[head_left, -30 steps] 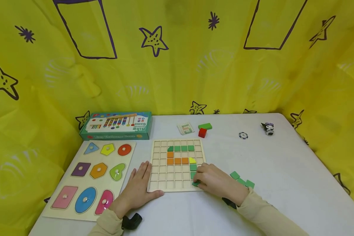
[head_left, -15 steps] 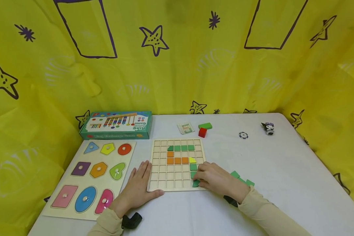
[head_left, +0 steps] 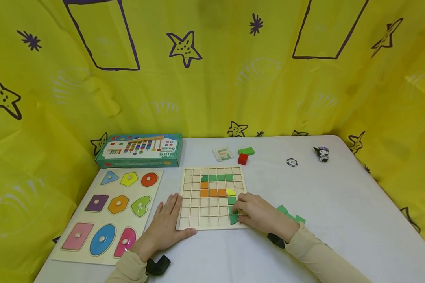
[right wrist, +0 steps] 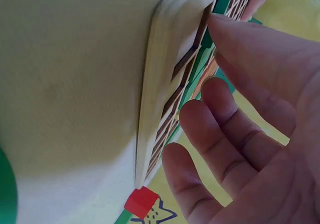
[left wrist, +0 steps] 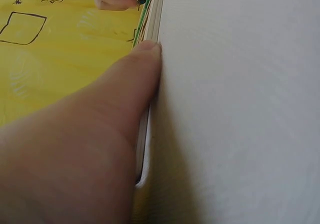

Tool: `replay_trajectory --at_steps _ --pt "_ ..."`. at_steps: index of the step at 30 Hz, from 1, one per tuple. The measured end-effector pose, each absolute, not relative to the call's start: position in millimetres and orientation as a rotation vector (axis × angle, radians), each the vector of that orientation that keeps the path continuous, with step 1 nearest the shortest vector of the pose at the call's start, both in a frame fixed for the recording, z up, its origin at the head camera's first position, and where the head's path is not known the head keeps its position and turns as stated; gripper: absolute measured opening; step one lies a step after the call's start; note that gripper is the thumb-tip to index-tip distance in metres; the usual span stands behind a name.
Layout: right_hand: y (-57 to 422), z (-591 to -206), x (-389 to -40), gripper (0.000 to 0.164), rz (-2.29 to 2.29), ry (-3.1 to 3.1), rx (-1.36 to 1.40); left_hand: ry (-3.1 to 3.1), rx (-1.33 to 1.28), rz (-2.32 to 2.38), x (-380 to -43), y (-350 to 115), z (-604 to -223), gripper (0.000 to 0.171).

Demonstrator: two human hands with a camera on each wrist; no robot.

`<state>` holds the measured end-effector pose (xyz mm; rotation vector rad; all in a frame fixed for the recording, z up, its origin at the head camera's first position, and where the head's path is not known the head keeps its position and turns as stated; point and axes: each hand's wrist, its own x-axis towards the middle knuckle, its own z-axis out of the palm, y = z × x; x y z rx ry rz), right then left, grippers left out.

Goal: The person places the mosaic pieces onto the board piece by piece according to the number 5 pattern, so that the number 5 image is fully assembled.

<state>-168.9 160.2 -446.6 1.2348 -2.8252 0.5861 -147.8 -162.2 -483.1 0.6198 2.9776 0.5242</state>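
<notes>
A wooden grid board [head_left: 204,221] lies on the white table, with green, orange and yellow tiles in an S-like path. My left hand [head_left: 167,223] rests flat at its left side, thumb along the front edge; the left wrist view shows the thumb [left wrist: 142,58] against that edge. My right hand [head_left: 260,214] is over the right edge. Its thumb [right wrist: 225,26] touches the green rounded-corner tile [head_left: 233,219], which sits in a front-row cell. The other right fingers [right wrist: 200,124] are loosely bent and hold nothing.
Several loose green tiles [head_left: 282,209] lie right of my right wrist. Behind the board are a pattern card [head_left: 222,153], a red block [head_left: 242,159] and a green block [head_left: 246,151]. A shape puzzle [head_left: 71,250] and game box [head_left: 141,162] stand left; a chip [head_left: 292,162] and figurine [head_left: 323,154] right.
The green rounded-corner tile has turned and settled into its cell in the front row. My right fingers have loosened from it and shifted slightly. My left hand stays in place.
</notes>
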Motion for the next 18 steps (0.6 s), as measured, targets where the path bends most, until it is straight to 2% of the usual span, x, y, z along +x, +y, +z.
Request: replay_trajectory --at_steps 4,9,18 --pt "161 -447 -169 0.010 0.622 -2.832 1.225 2.979 0.611 0.528 -148 -163 -483 0.114" --pt "172 -443 -171 0.011 0.648 -2.809 1.155 2.980 0.614 0.533 -147 -163 -485 0.114" --pt "247 -437 -166 0.015 0.572 -2.923 0.861 2.979 0.633 0.511 -148 -164 -484 0.115"
